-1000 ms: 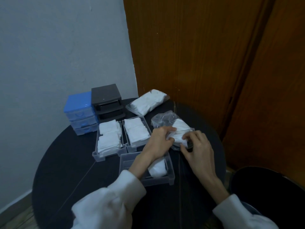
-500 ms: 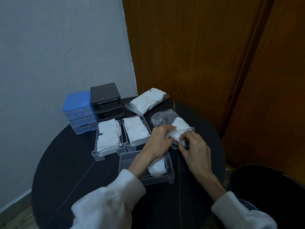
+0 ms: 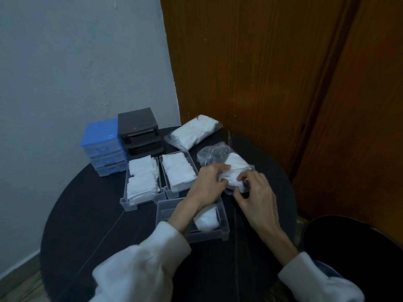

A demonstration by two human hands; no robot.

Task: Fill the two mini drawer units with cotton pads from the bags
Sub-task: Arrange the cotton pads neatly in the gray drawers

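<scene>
A blue drawer unit [image 3: 102,146] and a black drawer unit [image 3: 137,130] stand at the back of the round black table [image 3: 91,214]. Two clear drawers [image 3: 142,182] [image 3: 177,172] lie out in front, full of white cotton pads. A third clear drawer [image 3: 192,216] sits nearer me with a small pile of pads [image 3: 207,219]. My left hand [image 3: 209,182] and my right hand [image 3: 255,188] both grip a stack of pads [image 3: 234,171] at the mouth of an opened clear bag [image 3: 214,154]. A full sealed bag [image 3: 193,130] lies behind it.
A grey wall is at the left and a brown wooden door at the right, close behind the table. A round black bin [image 3: 349,243] stands on the floor at the lower right, beside the table's edge.
Both hands have stayed on the pad stack at the opened bag, with the fingers shifting slightly on it. Nothing else on the table has moved.
</scene>
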